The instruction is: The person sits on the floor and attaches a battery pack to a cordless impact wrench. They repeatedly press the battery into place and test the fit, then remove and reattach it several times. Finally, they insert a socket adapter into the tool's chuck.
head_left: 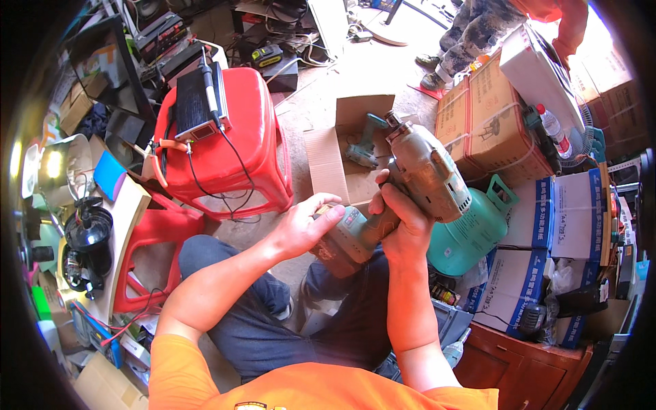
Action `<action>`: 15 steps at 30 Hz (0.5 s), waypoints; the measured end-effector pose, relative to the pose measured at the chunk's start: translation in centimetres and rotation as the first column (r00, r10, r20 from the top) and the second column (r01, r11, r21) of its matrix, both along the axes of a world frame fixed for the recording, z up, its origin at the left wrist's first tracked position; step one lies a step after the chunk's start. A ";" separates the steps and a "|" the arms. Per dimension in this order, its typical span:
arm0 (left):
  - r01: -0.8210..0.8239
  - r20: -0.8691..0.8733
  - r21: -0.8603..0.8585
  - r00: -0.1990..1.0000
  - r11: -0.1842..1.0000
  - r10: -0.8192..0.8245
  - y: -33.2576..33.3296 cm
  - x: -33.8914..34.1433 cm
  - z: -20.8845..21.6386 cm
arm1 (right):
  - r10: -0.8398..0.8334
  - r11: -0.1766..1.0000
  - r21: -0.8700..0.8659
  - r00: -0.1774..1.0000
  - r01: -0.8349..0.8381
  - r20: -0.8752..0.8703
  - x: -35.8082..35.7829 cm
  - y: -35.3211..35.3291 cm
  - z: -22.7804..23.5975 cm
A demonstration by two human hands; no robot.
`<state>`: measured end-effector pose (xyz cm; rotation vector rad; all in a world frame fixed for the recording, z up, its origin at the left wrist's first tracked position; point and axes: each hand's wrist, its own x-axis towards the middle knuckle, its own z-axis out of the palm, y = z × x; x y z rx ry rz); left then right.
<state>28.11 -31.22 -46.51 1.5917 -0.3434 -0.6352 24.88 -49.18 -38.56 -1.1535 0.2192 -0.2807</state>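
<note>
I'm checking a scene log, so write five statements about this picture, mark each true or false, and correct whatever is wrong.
1. The right hand grips the handle of a worn, greenish-grey, pistol-shaped power tool. True.
2. The left hand is clear of that power tool. False: it is on the tool's base.
3. An open, brown cardboard box has a teal, pistol-shaped tool in it. True.
4. A black, box-shaped device lies on the floor. False: it sits on a red plastic stool.
5. A rounded, green gas cylinder is to the right of the cardboard box. True.
</note>
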 end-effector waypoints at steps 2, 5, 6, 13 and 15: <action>0.005 0.014 0.014 1.000 1.000 -0.005 0.0 0.0 0.1 | -0.008 1.000 0.001 1.000 0.008 -0.008 0.0 0.0 0.0; 0.013 0.023 0.033 1.000 0.999 -0.013 0.0 0.1 0.4 | -0.015 0.999 0.029 1.000 0.015 -0.009 -0.2 0.1 0.0; 0.015 0.024 0.038 1.000 0.999 -0.016 0.0 0.1 0.5 | -0.014 1.000 0.019 1.000 0.014 -0.007 -0.2 0.1 0.0; 0.009 0.026 0.048 1.000 0.999 -0.010 0.2 0.1 0.4 | 0.008 1.000 0.021 1.000 -0.007 -0.017 0.1 0.0 0.1; 0.016 0.003 0.067 1.000 0.998 -0.017 0.2 0.1 1.0 | 0.002 0.999 0.035 1.000 -0.001 -0.021 0.1 -0.1 0.0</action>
